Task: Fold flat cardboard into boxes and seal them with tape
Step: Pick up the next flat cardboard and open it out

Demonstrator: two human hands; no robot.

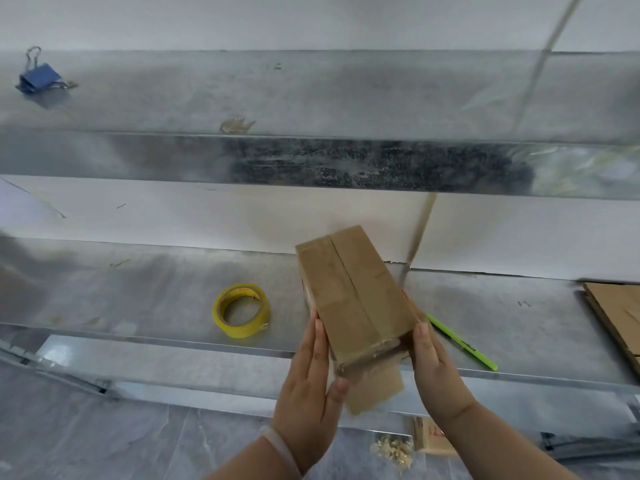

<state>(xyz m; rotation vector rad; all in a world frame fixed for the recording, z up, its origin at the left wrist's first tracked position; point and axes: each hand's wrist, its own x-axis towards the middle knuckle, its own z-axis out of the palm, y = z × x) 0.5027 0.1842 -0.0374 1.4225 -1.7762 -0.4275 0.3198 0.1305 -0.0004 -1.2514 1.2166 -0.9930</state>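
A brown corrugated cardboard box (353,299), a long rectangular block, is held in the air over the near edge of the galvanised metal bench (156,292). Its long axis runs near to far, with a lengthwise seam on top and a loose flap (377,393) hanging at the near end. The left hand (308,386) and right hand (438,372) press its two long sides with straight fingers. A yellow tape roll (241,310) lies to the left, with open bench around it. A green pen (462,342) and flat cardboard (620,313) lie to the right.
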